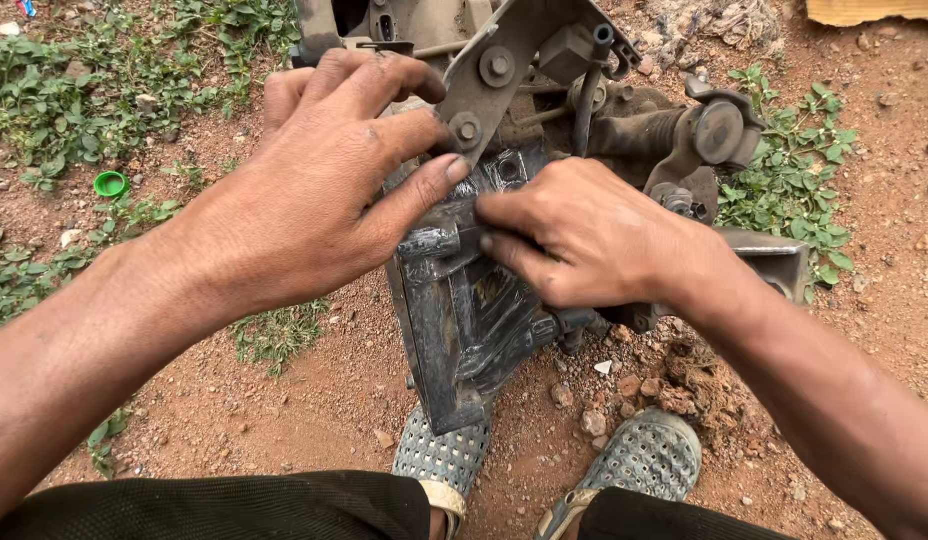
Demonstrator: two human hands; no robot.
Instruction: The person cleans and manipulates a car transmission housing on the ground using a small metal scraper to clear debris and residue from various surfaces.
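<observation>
A greasy dark metal assembly [464, 330] with brackets, bolts and a rubber boot stands on reddish dirt in front of me. My left hand [324, 180] rests spread over its upper left side, thumb pressed against the metal near a grey bracket [494, 75] with two bolts. My right hand [584, 235] lies on the middle of the assembly, fingers curled and pinching a small part at the black plate's top edge. What the fingertips grip is hidden. Both hands almost touch each other.
Reddish gravel ground [314, 400] surrounds the part, with green weeds at the left [74, 90] and right [794, 180]. A green bottle cap [111, 184] lies at left. My two grey perforated clogs [644, 460] stand just below the assembly. A clump of dirt [699, 385] sits at right.
</observation>
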